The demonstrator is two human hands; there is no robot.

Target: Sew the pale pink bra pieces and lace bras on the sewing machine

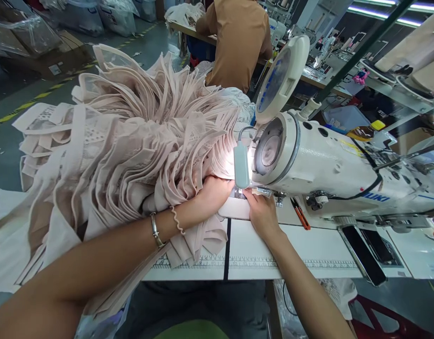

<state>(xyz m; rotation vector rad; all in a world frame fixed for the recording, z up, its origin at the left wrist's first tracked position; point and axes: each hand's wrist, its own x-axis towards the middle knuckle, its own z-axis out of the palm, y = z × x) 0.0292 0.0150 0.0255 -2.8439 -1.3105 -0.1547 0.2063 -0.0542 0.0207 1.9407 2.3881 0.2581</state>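
Pink fabric pieces (132, 141) under left hand (213, 188); right hand (261, 212) beside sewing machine (326, 165).

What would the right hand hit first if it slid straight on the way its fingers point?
Probably the needle area of the white sewing machine, just beyond the right hand, beneath the small pale lamp; depth is hard to judge.

Garment factory floor. You sit at an industrial sewing machine (330, 165) on a ruler-marked table (309, 254), a heap of pale pink fabric pieces (132, 141) beside it; another person (238, 42) works at the next station, bagged goods (114, 16) behind.
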